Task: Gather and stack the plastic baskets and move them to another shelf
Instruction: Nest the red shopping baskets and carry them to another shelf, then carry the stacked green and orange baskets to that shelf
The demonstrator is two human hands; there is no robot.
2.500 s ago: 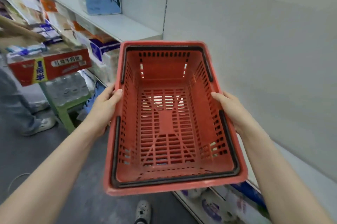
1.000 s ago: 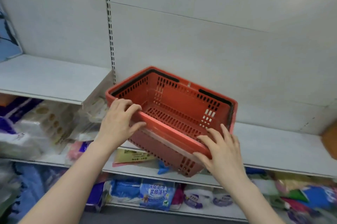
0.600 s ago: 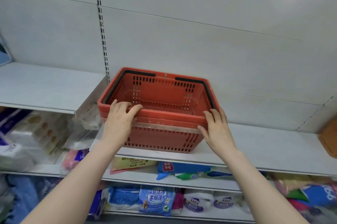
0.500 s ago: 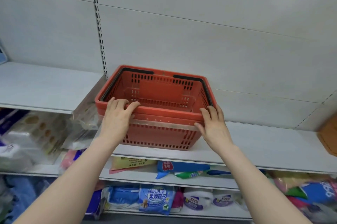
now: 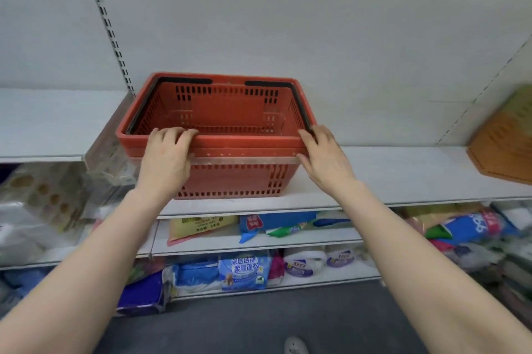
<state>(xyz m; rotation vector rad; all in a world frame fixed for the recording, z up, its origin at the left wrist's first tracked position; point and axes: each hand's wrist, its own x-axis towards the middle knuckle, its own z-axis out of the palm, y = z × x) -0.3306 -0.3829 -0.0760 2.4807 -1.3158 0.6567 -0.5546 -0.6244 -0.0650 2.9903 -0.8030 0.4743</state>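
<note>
A red plastic basket stack [image 5: 230, 112] with black folded handles rests upright on a white shelf [image 5: 403, 175]; two nested rims show at its near side. My left hand [image 5: 167, 158] lies over the near rim at its left end, fingers curled onto the edge. At the near right corner my right hand [image 5: 325, 158] presses against the rim with the fingers spread along the corner. The basket's inside holds nothing.
An orange basket [image 5: 503, 146] sits at the far right of the same shelf. Lower shelves hold bags and packs of detergent [image 5: 244, 270]. Wrapped goods [image 5: 43, 204] fill the left bay. A slotted upright [image 5: 112, 37] runs up the back wall.
I carried the basket stack from the aisle to this shelf and set it down level. In the last half second it slid a little further back, hands still on the near rim.
</note>
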